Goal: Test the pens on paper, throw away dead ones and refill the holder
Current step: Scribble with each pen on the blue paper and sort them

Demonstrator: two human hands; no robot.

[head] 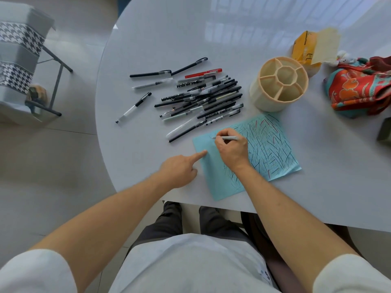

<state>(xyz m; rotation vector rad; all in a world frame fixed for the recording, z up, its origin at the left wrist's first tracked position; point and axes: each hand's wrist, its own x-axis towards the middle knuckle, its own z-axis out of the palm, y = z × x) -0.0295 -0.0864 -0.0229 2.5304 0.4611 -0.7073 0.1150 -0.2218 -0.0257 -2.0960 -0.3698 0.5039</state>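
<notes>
Two hands share the work near the tabletop's front edge: right hand (232, 149) pinches a pen (226, 137) to test it, left hand (179, 168), forefinger out, pins the paper (211, 182).

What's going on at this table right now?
A person is testing pens. The right hand grips a pale pen with its tip on the blue paper, already covered in scribbles. The left hand presses the paper's edge with one finger. A pen pile waits beside the empty holder.
</notes>
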